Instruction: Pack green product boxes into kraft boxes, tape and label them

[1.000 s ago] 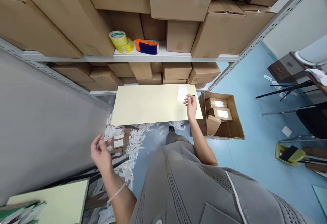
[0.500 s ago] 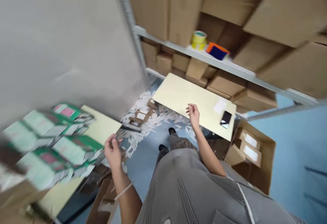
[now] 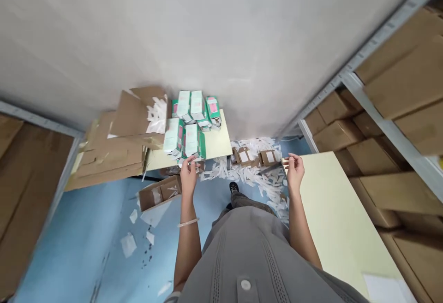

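Across the blue floor (image 3: 69,243) at about 9 o'clock lie three loose white slips (image 3: 133,229), and beside them sits one open cardboard box (image 3: 159,192). Above that, at 10 o'clock, a heap of flattened cardboard (image 3: 114,151) overhangs the floor.

The hands are well apart, both raised with fingers curled. The left hand (image 3: 189,177), with a clear bangle (image 3: 188,222) on its wrist, is just below the front of a stack of green-and-white boxes (image 3: 190,125), which sits at 11 o'clock on a pale tabletop (image 3: 221,141). About eight boxes show, though the overlap makes an exact count hard. Whether those fingers touch the stack, I cannot tell.

At 12 o'clock, a drift of paper scraps (image 3: 252,169) holds two clearly labelled small brown cartons (image 3: 268,157), with perhaps a third partly hidden. The right hand (image 3: 295,171) is at 1 o'clock, at the corner of a second pale tabletop (image 3: 332,210), and it is unclear whether it grips anything. Past that, at 2 o'clock, brown cartons (image 3: 339,134) fill a metal shelf (image 3: 387,109).

The main risk is the stack — its loosely piled boxes sit close to the tabletop's edge, so a knock from the left hand could tip some onto the floor. The scraps could also hide dropped cartons.
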The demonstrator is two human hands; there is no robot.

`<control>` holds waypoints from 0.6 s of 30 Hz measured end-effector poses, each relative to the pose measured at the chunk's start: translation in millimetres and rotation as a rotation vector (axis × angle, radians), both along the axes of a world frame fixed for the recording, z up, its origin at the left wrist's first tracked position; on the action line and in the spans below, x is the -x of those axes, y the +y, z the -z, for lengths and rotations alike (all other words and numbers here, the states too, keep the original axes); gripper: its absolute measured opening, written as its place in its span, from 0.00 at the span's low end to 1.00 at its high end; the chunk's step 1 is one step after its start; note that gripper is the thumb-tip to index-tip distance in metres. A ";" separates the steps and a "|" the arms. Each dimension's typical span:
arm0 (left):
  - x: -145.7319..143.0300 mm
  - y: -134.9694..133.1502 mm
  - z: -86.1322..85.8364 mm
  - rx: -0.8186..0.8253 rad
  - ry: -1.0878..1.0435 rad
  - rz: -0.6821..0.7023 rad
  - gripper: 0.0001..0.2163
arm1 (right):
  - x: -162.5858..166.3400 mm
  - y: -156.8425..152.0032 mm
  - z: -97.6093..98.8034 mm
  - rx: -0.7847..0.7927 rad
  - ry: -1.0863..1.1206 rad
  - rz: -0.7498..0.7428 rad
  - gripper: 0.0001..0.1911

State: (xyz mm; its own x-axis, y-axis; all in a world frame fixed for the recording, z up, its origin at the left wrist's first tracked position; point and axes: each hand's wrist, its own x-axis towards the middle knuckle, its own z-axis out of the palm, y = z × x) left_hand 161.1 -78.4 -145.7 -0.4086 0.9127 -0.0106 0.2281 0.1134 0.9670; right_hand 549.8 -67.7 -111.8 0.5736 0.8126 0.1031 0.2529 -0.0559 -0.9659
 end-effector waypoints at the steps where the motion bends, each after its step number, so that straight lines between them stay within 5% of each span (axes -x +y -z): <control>1: 3.4 7.2 -2.9 -0.011 0.004 -0.026 0.17 | 2.4 17.0 -0.1 -0.004 -0.004 -0.022 0.23; 6: 23.3 28.8 -15.6 -0.051 0.066 -0.196 0.16 | 23.3 95.5 -0.1 -0.006 -0.032 -0.189 0.23; 10: 37.5 23.7 -10.2 -0.017 0.188 -0.414 0.15 | 60.9 141.4 -1.0 0.047 -0.037 -0.403 0.22; 18: 70.1 42.0 13.5 0.118 0.288 -0.594 0.23 | 190.5 162.8 8.3 0.220 0.040 -0.885 0.20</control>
